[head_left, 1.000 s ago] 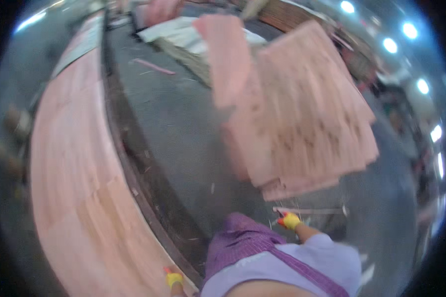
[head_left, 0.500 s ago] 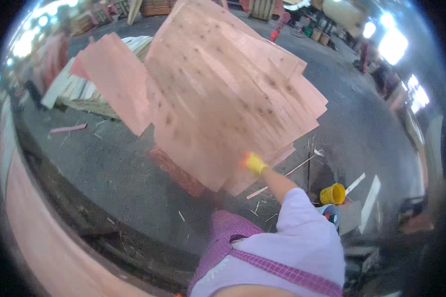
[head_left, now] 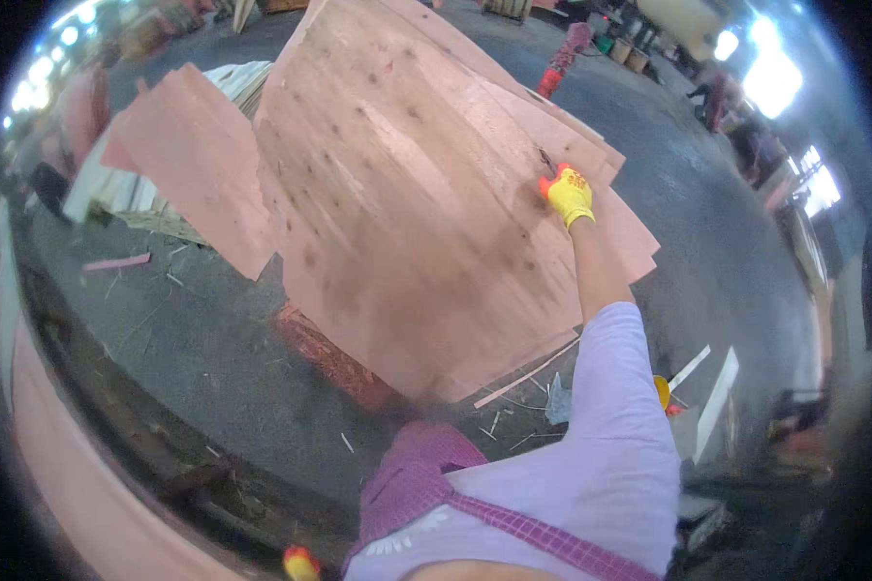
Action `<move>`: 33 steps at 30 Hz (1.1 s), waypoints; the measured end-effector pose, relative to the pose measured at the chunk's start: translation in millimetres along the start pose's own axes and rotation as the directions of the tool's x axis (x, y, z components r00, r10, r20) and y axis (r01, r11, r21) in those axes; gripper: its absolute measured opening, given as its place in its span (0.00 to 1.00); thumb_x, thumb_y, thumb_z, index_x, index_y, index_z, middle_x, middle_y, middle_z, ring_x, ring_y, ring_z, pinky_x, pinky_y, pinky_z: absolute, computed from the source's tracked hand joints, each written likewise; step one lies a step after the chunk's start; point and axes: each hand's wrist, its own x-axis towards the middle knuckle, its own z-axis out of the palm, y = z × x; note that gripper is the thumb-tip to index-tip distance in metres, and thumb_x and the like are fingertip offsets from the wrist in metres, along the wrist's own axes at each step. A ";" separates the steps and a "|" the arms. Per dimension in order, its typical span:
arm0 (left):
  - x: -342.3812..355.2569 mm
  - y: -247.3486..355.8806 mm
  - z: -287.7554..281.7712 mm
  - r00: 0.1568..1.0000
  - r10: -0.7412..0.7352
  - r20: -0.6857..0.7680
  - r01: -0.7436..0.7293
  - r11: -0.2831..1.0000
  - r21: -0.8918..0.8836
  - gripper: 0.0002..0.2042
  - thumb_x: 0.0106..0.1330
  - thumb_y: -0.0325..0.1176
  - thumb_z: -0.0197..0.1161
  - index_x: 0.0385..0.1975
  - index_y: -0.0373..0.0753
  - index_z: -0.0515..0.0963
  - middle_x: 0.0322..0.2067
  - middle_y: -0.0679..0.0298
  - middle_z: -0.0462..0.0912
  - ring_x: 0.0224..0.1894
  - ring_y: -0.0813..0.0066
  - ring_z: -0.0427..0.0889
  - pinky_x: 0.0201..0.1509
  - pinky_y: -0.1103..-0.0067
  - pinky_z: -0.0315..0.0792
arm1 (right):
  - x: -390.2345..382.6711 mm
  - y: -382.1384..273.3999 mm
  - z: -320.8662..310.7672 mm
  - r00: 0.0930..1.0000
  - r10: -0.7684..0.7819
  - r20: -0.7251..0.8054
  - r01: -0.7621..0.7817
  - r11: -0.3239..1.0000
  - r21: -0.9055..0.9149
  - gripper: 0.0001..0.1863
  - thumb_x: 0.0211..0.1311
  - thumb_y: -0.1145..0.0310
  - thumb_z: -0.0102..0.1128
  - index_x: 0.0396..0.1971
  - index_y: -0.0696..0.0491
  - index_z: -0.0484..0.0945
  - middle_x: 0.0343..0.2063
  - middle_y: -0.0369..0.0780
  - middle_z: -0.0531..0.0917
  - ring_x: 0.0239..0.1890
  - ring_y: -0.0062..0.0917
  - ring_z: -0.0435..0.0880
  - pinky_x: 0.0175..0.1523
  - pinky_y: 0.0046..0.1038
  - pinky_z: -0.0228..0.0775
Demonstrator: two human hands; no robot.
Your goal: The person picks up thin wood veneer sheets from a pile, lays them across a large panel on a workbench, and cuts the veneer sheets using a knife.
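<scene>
A stack of large pinkish wood veneer sheets, marked with dark knots and streaks, fills the middle of the view. On the right part of the top sheet rests my right hand, in a yellow glove with orange fingertips. Its fingers are curled together beside a dark split in the wood; whatever they pinch, if anything, is too small to make out. Far from the stack, at the lower edge, my left hand shows only in part, in a like glove, and its fingers are not clear.
A narrower veneer piece juts left over a pale sheet pile. Red supports show under the stack's near side. Wood scraps litter the floor at right, near a yellow bucket. A long pink board edge curves along the left.
My right hand has moved from the stack's near edge up and to the right across the top sheet. My left glove has come into view at the lower edge.
</scene>
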 end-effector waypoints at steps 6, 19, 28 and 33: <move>29.6 -10.8 8.2 0.981 -0.175 0.081 0.191 0.932 -0.308 0.09 0.57 0.48 0.47 0.27 0.54 0.70 0.13 0.71 0.65 0.10 0.71 0.61 0.11 0.71 0.57 | 6.0 -8.6 2.3 0.956 -0.231 0.182 0.233 0.972 0.011 0.33 0.38 0.49 0.58 0.46 0.53 0.73 0.45 0.46 0.76 0.49 0.36 0.74 0.53 0.33 0.64; 74.9 99.5 99.5 0.892 0.452 -0.004 -0.452 0.892 0.016 0.18 0.54 0.27 0.57 0.47 0.35 0.70 0.34 0.63 0.74 0.32 0.75 0.70 0.33 0.79 0.64 | -104.5 -106.3 46.4 0.951 -0.304 0.060 0.274 0.914 0.299 0.24 0.42 0.65 0.54 0.44 0.55 0.72 0.33 0.51 0.78 0.39 0.44 0.76 0.44 0.38 0.68; 68.3 282.9 209.1 0.679 0.691 0.249 -0.678 0.720 -0.150 0.21 0.57 0.32 0.60 0.51 0.37 0.69 0.38 0.67 0.76 0.35 0.81 0.73 0.39 0.82 0.69 | -223.2 -171.7 67.8 0.876 -0.481 0.027 0.453 0.840 0.299 0.20 0.44 0.65 0.54 0.40 0.55 0.73 0.33 0.51 0.78 0.39 0.44 0.77 0.43 0.38 0.68; 6.4 401.8 289.9 0.545 0.593 0.593 -0.587 0.775 -0.235 0.24 0.57 0.36 0.61 0.53 0.36 0.66 0.45 0.63 0.75 0.45 0.76 0.72 0.44 0.80 0.67 | -295.5 -195.1 87.7 0.855 -0.458 0.243 0.401 0.881 0.250 0.18 0.44 0.69 0.53 0.40 0.53 0.73 0.33 0.50 0.78 0.38 0.45 0.76 0.41 0.40 0.68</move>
